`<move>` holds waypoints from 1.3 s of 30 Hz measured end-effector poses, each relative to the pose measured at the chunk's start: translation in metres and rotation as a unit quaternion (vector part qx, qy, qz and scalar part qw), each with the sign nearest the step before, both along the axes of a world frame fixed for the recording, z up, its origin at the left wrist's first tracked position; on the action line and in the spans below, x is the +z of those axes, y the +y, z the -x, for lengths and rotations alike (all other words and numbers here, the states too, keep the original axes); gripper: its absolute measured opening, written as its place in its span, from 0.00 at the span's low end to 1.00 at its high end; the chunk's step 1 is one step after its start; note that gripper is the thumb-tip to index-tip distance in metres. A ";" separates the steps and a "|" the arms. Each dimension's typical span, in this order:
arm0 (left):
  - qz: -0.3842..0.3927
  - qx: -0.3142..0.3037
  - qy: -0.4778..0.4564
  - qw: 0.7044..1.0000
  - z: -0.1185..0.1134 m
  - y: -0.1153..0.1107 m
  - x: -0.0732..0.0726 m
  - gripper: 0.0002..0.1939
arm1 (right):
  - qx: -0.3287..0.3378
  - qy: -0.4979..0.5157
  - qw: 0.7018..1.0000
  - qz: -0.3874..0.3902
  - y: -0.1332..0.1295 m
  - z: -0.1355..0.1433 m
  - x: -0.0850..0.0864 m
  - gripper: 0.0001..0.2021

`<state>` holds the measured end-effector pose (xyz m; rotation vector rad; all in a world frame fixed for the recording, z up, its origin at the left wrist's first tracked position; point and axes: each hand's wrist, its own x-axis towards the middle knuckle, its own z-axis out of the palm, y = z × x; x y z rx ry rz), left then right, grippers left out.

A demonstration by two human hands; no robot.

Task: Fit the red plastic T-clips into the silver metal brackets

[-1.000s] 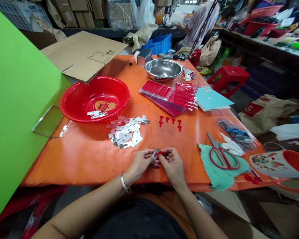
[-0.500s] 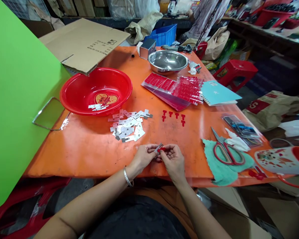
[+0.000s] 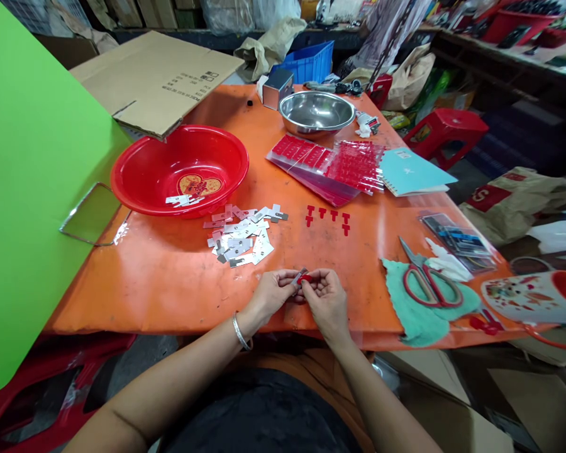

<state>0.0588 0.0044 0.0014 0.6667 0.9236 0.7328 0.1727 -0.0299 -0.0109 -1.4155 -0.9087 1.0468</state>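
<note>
Between thumb and fingers my left hand pinches a small metal plate. My right hand grips a small red piece against that plate, both near the table's front edge. Beyond them lies a loose pile of metal plates, some with a reddish film. Several red T-shaped pieces are laid out to the right of the pile. A red basin at the left holds a few metal plates.
Red sheets, a steel bowl and a blue notebook lie farther back. Scissors rest on a green cloth at the right, beside a mug. A cardboard box overhangs the basin.
The view has shifted very slightly, so the table things appear a little higher. Both hands keep their hold, with the red piece still against the metal plate.
</note>
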 end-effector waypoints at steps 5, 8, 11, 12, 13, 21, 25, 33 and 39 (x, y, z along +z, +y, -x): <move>0.011 0.015 -0.004 1.000 -0.001 -0.001 -0.001 0.14 | -0.006 -0.011 1.000 -0.003 -0.001 0.002 0.002 0.13; 0.006 0.040 0.007 0.999 -0.003 -0.002 0.000 0.10 | 0.001 -0.027 1.000 -0.011 -0.003 0.002 0.001 0.12; 0.002 0.049 0.020 0.999 -0.005 -0.004 0.002 0.08 | 0.010 -0.057 0.998 -0.030 -0.006 0.001 0.000 0.09; 0.000 0.049 0.021 0.999 -0.005 -0.005 0.002 0.09 | 0.011 -0.069 0.997 -0.037 -0.007 0.000 0.000 0.08; -0.002 0.049 0.020 0.999 -0.005 -0.005 0.002 0.09 | 0.011 -0.078 0.996 -0.043 -0.008 0.000 0.000 0.08; -0.012 0.015 -0.018 1.000 0.000 -0.005 -0.005 0.17 | 0.002 -0.017 0.999 -0.027 -0.006 0.000 0.002 0.10; -0.014 -0.009 -0.015 1.000 0.002 -0.002 0.000 0.21 | 0.001 0.004 1.000 -0.020 -0.005 0.000 -0.001 0.12; 0.009 -0.002 -0.018 1.000 0.001 -0.002 0.002 0.18 | -0.034 0.008 0.999 -0.037 -0.004 -0.002 0.003 0.10; 0.008 0.001 -0.028 1.000 0.002 -0.001 0.000 0.19 | -0.017 0.016 1.000 -0.021 -0.005 0.000 0.001 0.12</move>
